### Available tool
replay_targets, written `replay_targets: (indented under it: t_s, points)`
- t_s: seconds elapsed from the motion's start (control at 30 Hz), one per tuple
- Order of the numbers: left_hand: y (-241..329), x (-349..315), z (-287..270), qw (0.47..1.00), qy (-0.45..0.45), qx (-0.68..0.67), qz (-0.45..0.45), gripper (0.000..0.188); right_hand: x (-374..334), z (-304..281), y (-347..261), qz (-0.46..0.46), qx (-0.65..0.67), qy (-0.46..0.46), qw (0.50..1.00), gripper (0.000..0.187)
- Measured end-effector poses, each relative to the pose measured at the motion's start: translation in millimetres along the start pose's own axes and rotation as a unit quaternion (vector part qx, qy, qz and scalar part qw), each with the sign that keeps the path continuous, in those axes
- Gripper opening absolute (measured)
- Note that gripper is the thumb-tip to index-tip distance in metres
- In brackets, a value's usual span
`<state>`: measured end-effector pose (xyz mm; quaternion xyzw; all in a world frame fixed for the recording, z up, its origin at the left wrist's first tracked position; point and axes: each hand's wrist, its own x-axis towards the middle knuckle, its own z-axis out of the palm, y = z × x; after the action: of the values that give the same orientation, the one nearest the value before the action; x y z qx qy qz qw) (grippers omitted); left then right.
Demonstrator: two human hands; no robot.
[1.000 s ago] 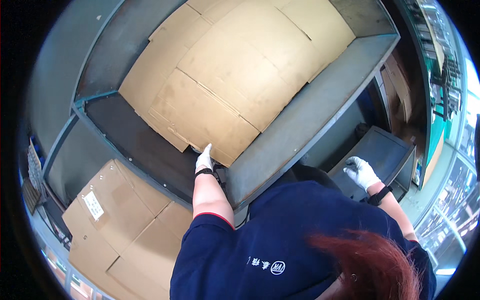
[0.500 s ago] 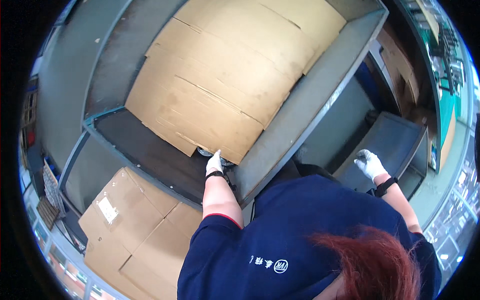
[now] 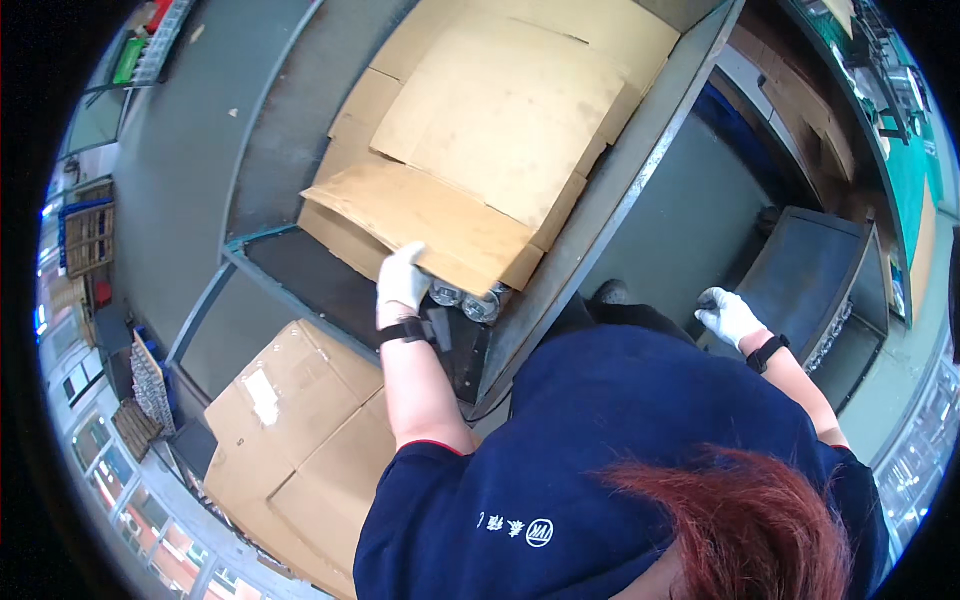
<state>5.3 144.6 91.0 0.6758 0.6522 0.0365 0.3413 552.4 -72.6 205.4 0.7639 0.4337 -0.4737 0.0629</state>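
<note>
My left hand (image 3: 402,282), in a white glove, grips the near edge of a brown cardboard sheet (image 3: 425,212). The sheet's front part is raised and folded back toward the far side. Under the lifted edge, beside my fingers, several shiny round metal parts (image 3: 468,301) show on the dark bed of a metal bin; the cardboard hides whatever lies farther in. Off to the right, my gloved right hand (image 3: 732,318) is held with its fingers curled together beside a grey metal stand. What those fingers hold, if anything, I cannot make out.
A raised metal side rail (image 3: 610,240) runs along the bin's right. A large flattened carton (image 3: 290,420) leans at the near left. The grey metal stand (image 3: 800,265) is at the right, with a green-topped bench (image 3: 908,230) beyond. Wooden pallets (image 3: 90,238) stand far left.
My left hand has lifted and bent back the cardboard's near edge, uncovering more of the metal parts. My right hand has shifted slightly left, fingers still curled. The whole view has shifted a little.
</note>
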Motion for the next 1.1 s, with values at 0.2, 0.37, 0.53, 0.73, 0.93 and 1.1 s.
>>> replay_targets:
  t_s: [0.2,0.37,0.53,0.73,0.93,1.1]
  points:
    - [147.6,-50.7,-197.8,0.73,0.208,-0.649,-0.04,0.052,2.5,-15.0,35.9,-0.016,0.018,0.067,0.997,0.035]
    - [262.0,-119.6,-263.8,0.701,0.287,-0.63,0.172,0.058,-10.5,-7.8,105.1,-0.019,0.066,0.115,0.991,0.028]
    - [333.0,-156.8,-262.4,0.7,0.275,-0.599,0.275,0.03,-56.0,-29.6,103.3,-0.079,0.162,0.168,0.969,0.028]
    - [487.5,-210.4,-174.8,0.727,0.35,-0.41,0.425,0.031,-162.7,-97.9,27.0,-0.271,0.364,0.15,0.878,0.031]
    - [581.2,-277.6,-49.2,0.596,0.313,-0.096,0.733,0.036,-283.3,-141.3,44.0,-0.487,0.456,0.14,0.732,0.043]
    - [648.9,-340.5,31.7,0.639,-0.172,-0.409,0.629,0.029,-354.0,-129.2,152.7,-0.501,0.537,0.235,0.637,0.05]
